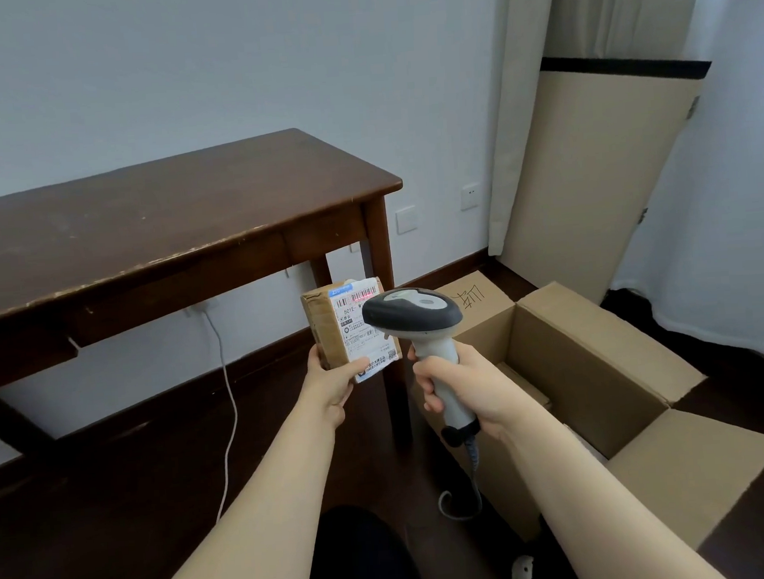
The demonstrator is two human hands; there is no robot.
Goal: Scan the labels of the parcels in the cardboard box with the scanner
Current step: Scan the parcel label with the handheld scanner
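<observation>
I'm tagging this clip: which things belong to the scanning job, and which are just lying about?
Job: scanner, in right hand; parcel with label, in left hand; cardboard box.
Lying about: wooden table; white cable; wall socket; curtain.

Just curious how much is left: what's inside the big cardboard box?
One brown parcel shows at the bottom of the box. The right hand and forearm cover the rest of the floor, so others may lie hidden.
</observation>
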